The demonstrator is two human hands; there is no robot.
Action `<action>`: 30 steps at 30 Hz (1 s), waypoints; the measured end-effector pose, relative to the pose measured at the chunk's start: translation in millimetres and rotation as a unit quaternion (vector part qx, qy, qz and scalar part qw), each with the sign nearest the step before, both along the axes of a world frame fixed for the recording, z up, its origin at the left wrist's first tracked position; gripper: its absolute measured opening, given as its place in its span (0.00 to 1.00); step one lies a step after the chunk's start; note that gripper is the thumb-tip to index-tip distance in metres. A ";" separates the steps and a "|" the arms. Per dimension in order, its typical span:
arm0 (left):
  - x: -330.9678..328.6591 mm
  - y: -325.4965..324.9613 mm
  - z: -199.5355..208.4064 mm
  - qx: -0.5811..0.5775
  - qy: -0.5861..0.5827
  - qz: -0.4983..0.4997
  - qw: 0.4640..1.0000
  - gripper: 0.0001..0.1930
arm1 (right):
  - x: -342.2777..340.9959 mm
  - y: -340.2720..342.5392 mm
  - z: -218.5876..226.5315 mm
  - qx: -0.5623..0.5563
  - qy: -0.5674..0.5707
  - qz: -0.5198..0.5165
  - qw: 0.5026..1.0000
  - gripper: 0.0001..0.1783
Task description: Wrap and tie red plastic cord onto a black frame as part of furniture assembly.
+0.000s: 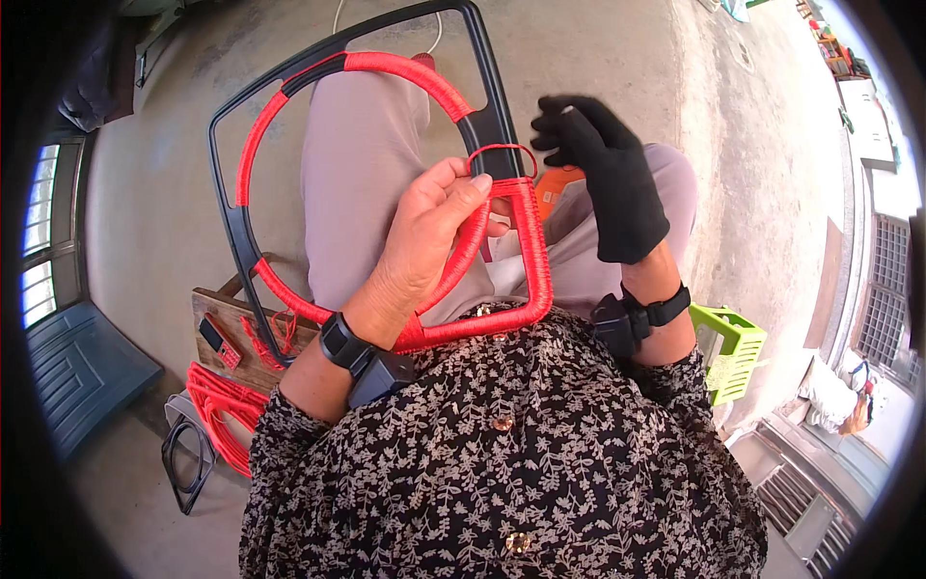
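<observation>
A black frame with rounded corners point(219, 159) and an inner ring is held up in front of my body. Glossy red cord point(537, 251) is wound tightly over its near right corner and over stretches of the ring. My bare left hand point(424, 222) is closed on the frame, thumb against the red-wrapped part where ring and side meet. Just above that thumb, a loose loop of red cord point(502, 147) arches over the bare black bar. My right hand point(603, 174), in a black glove, hovers right of the frame, apart from it, fingers loosely bent and nothing visible in them.
A wooden bench point(217, 307) at the left carries a red phone point(220, 343) and red cord scraps. Below it are a red cord coil point(217, 410) and a black frame point(178, 473). A lime-green plastic stool point(738, 352) stands right. Something orange point(557, 188) lies between my legs.
</observation>
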State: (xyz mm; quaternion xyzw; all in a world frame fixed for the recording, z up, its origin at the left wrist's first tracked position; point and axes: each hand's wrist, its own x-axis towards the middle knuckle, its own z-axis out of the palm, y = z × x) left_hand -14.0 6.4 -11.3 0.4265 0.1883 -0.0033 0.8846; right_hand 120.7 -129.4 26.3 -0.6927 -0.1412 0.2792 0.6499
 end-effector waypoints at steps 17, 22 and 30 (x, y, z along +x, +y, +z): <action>-2.9 5.6 -8.8 -0.083 0.055 0.035 0.994 0.14 | -13.1 -14.4 -58.2 0.058 0.243 0.226 0.941 0.20; -0.7 5.8 -9.0 -0.074 0.068 0.046 0.994 0.14 | -20.3 -4.1 -60.4 0.007 0.193 0.182 0.964 0.16; 2.2 3.2 -11.8 -0.127 0.053 0.053 0.989 0.13 | -35.2 -5.6 -65.8 0.118 0.001 0.220 0.968 0.13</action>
